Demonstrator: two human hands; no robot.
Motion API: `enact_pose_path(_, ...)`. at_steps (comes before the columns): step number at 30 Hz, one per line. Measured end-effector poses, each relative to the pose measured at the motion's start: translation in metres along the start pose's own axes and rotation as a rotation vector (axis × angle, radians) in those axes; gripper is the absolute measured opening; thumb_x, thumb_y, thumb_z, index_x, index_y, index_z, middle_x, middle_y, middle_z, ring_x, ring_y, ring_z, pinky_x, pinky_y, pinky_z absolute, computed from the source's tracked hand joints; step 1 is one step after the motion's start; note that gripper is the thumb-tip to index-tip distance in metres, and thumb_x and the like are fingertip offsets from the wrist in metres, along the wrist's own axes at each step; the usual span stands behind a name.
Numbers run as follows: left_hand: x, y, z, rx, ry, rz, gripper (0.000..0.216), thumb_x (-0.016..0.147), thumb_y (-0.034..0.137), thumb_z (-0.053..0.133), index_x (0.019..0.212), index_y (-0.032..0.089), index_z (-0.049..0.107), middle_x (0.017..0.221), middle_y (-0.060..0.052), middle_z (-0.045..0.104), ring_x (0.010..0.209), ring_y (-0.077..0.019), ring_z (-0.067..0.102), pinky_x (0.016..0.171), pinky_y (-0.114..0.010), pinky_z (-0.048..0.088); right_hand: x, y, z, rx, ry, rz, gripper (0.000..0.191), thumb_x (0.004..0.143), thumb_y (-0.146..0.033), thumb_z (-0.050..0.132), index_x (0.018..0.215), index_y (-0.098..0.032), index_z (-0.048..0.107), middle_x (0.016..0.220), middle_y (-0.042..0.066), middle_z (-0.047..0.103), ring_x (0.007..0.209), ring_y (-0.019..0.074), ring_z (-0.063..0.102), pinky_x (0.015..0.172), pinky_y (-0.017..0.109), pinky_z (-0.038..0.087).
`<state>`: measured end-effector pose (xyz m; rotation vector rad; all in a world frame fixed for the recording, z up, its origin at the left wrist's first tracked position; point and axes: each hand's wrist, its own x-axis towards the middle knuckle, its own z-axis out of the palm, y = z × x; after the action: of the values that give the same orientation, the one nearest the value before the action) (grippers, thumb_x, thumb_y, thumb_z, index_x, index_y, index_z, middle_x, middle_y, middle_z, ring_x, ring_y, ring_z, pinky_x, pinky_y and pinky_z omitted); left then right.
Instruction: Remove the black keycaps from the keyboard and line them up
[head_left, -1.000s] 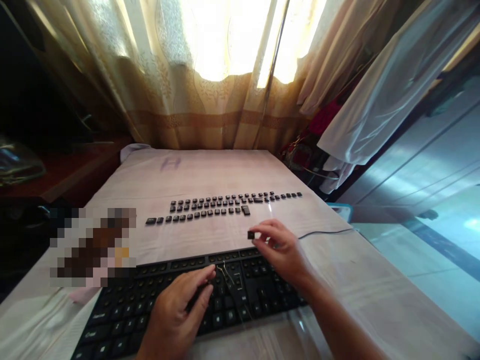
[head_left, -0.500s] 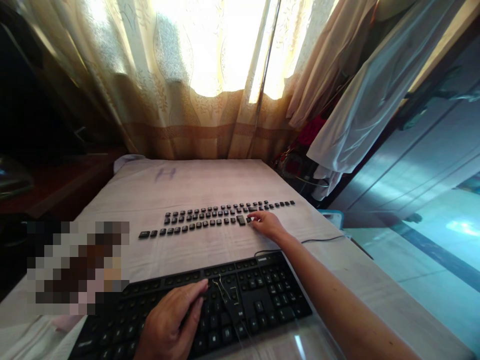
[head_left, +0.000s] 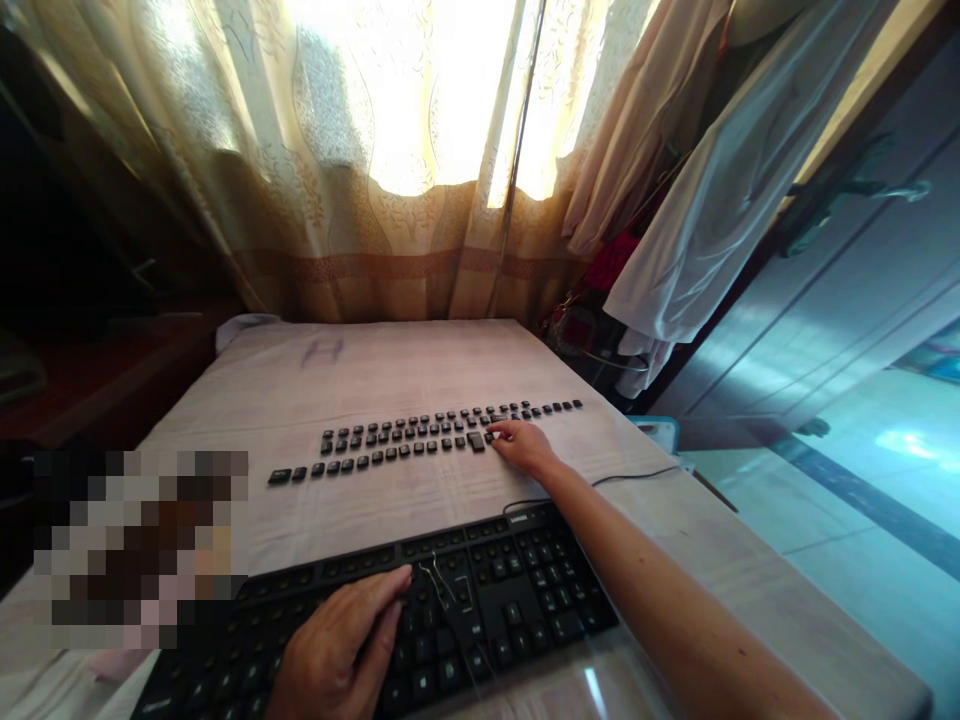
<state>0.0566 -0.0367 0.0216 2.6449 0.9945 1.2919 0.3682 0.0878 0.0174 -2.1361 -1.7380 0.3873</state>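
Observation:
My right hand [head_left: 523,446] reaches to the right end of the nearest row of loose black keycaps [head_left: 362,462]. Thumb and forefinger pinch a small keycap [head_left: 489,437] at the cloth surface, beside a larger keycap [head_left: 476,441]. My left hand [head_left: 337,640] rests over the black keyboard [head_left: 495,600], fingers stretched forward and thumb slightly apart; nothing shows between them. Several keys are off the keyboard's upper part, leaving bare sockets. A wire keycap puller [head_left: 450,598] with a dark handle lies on the keyboard, right of my left hand.
The keycaps lie in three rows on a pale tablecloth [head_left: 390,370]. A black cable [head_left: 630,478] runs from the keyboard to the table's right edge. Beyond the table hang a patterned curtain [head_left: 337,220] and white clothes [head_left: 675,270]. A blurred patch covers the left side.
The whole view has shifted slightly, so the table and hands appear a little further left. My right hand stays at the same small keycap, and my left hand keeps its place on the keyboard.

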Motion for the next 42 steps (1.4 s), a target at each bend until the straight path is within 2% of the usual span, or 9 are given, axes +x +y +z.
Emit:
enact_pose_path(11, 0.0, 0.007, -0.003, -0.077, -0.023, -0.088, 0.025, 0.093, 0.018, 0.053, 0.115, 0.022, 0.065, 0.098, -0.003, 0.077, 0.087, -0.0168, 0.074, 0.08, -0.028, 0.062, -0.011, -0.002, -0.009, 0.041, 0.027, -0.061, 0.038, 0.081, -0.012, 0.062, 0.117, -0.022, 0.07, 0.09, 0.003, 0.075, 0.08, 0.0177, 0.066, 0.079, 0.029, 0.049)
enact_pose_path(15, 0.0, 0.007, -0.005, -0.06, -0.033, -0.093, 0.022, 0.094, 0.018, 0.053, 0.112, 0.02, 0.065, 0.097, -0.004, 0.077, 0.088, -0.0167, 0.073, 0.081, -0.029, 0.06, -0.054, -0.025, -0.022, 0.09, 0.063, -0.149, 0.021, 0.088, -0.021, 0.058, 0.104, -0.02, 0.072, 0.096, 0.004, 0.074, 0.081, 0.0159, 0.065, 0.079, 0.028, 0.048)
enact_pose_path(18, 0.0, 0.007, -0.005, -0.063, -0.045, -0.098, 0.019, 0.094, 0.018, 0.053, 0.109, 0.019, 0.066, 0.096, -0.004, 0.076, 0.087, -0.0166, 0.073, 0.081, -0.029, 0.059, -0.101, -0.049, -0.026, 0.166, -0.044, -0.378, 0.014, 0.089, -0.027, 0.06, 0.096, -0.022, 0.072, 0.086, 0.002, 0.074, 0.074, 0.0148, 0.065, 0.07, 0.026, 0.047)
enact_pose_path(20, 0.001, 0.008, -0.005, -0.063, -0.062, -0.107, 0.017, 0.094, 0.02, 0.054, 0.106, 0.019, 0.066, 0.095, -0.004, 0.076, 0.086, -0.017, 0.072, 0.079, -0.029, 0.058, -0.13, -0.064, -0.023, 0.076, -0.117, -0.464, 0.018, 0.087, -0.033, 0.064, 0.1, -0.023, 0.071, 0.079, 0.002, 0.073, 0.072, 0.0177, 0.066, 0.067, 0.027, 0.046)
enact_pose_path(24, 0.004, 0.012, -0.005, -0.073, -0.151, -0.097, 0.016, 0.094, 0.025, 0.054, 0.098, 0.02, 0.069, 0.089, -0.004, 0.074, 0.081, -0.0181, 0.07, 0.075, -0.031, 0.056, -0.159, -0.083, -0.009, -0.067, -0.218, -0.556, 0.036, 0.084, -0.037, 0.068, 0.117, -0.022, 0.066, 0.091, 0.006, 0.075, 0.082, 0.0237, 0.068, 0.07, 0.03, 0.046)
enact_pose_path(28, 0.003, 0.019, -0.003, -0.055, -0.276, -0.077, 0.015, 0.091, 0.025, 0.057, 0.092, 0.022, 0.072, 0.089, -0.005, 0.071, 0.082, -0.0197, 0.065, 0.073, -0.034, 0.053, -0.159, -0.084, 0.0, 0.026, -0.23, -0.458, 0.044, 0.083, -0.026, 0.062, 0.127, -0.024, 0.061, 0.09, 0.004, 0.074, 0.082, 0.0216, 0.068, 0.071, 0.028, 0.045)
enact_pose_path(32, -0.001, 0.027, 0.002, -0.002, -0.368, -0.065, 0.014, 0.088, 0.026, 0.063, 0.097, 0.024, 0.072, 0.096, -0.006, 0.069, 0.09, -0.0227, 0.063, 0.079, -0.039, 0.051, -0.154, -0.063, -0.002, 0.378, -0.172, -0.289, 0.049, 0.081, -0.019, 0.058, 0.13, -0.021, 0.057, 0.077, -0.001, 0.068, 0.067, 0.0142, 0.061, 0.066, 0.025, 0.044)
enact_pose_path(37, 0.0, 0.035, 0.004, 0.039, -0.398, -0.111, 0.011, 0.086, 0.027, 0.066, 0.095, 0.023, 0.072, 0.097, -0.005, 0.068, 0.091, -0.0235, 0.062, 0.083, -0.041, 0.049, -0.146, -0.029, -0.006, 0.804, -0.04, -0.148, 0.044, 0.08, -0.031, 0.058, 0.122, -0.017, 0.06, 0.071, -0.003, 0.06, 0.062, 0.012, 0.053, 0.06, 0.025, 0.042)
enact_pose_path(42, 0.01, 0.043, 0.004, 0.112, -0.508, -0.168, 0.008, 0.084, 0.024, 0.067, 0.091, 0.022, 0.069, 0.097, -0.004, 0.067, 0.09, -0.025, 0.061, 0.079, -0.041, 0.047, -0.141, -0.018, -0.009, 0.98, 0.021, -0.088, 0.047, 0.077, -0.036, 0.062, 0.12, -0.016, 0.059, 0.069, -0.004, 0.058, 0.059, 0.0109, 0.05, 0.057, 0.025, 0.04)
